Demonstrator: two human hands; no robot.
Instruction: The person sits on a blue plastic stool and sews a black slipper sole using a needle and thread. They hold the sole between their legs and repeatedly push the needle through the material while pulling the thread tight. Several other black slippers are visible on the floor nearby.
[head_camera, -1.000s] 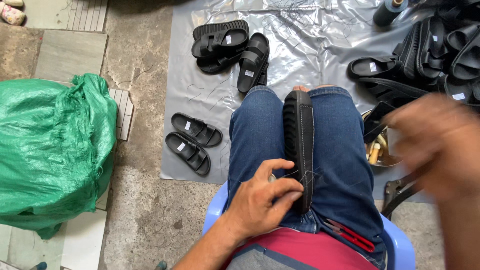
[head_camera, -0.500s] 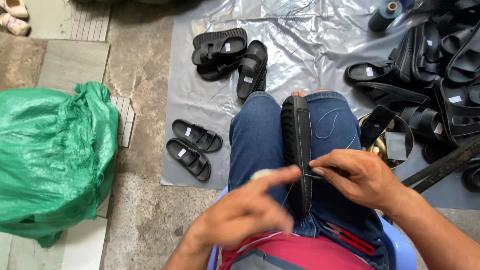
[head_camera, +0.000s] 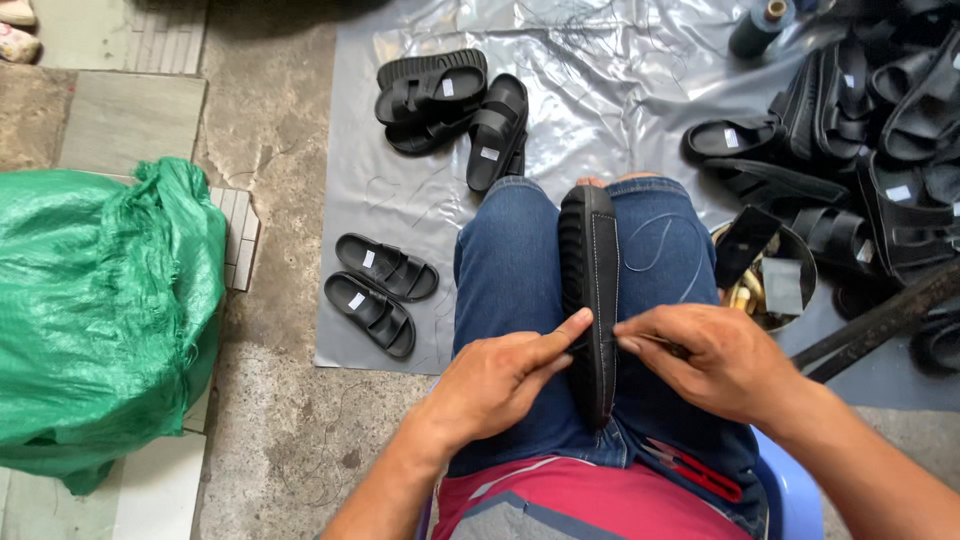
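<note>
A black sandal sole (head_camera: 590, 290) stands on its edge between my knees, clamped by my jeans-clad legs. My left hand (head_camera: 500, 380) rests on my left thigh, thumb and forefinger pressed against the sole's side. My right hand (head_camera: 715, 360) pinches a thin needle-like tool at the sole's stitched edge. A dark thread (head_camera: 660, 245) loops across my right thigh.
A grey plastic sheet (head_camera: 600, 90) covers the floor ahead. On it lie a pair of black sandals (head_camera: 375, 290), three more (head_camera: 455, 100) farther off, and a pile (head_camera: 860, 130) at right. A green sack (head_camera: 100, 310) sits left. A tin (head_camera: 770, 275), a thread spool (head_camera: 755, 30) and red snips (head_camera: 695, 470) are close.
My right hand came in from the right and settled on the sole's edge. My left hand shifted up so its thumb meets the sole beside the right fingers.
</note>
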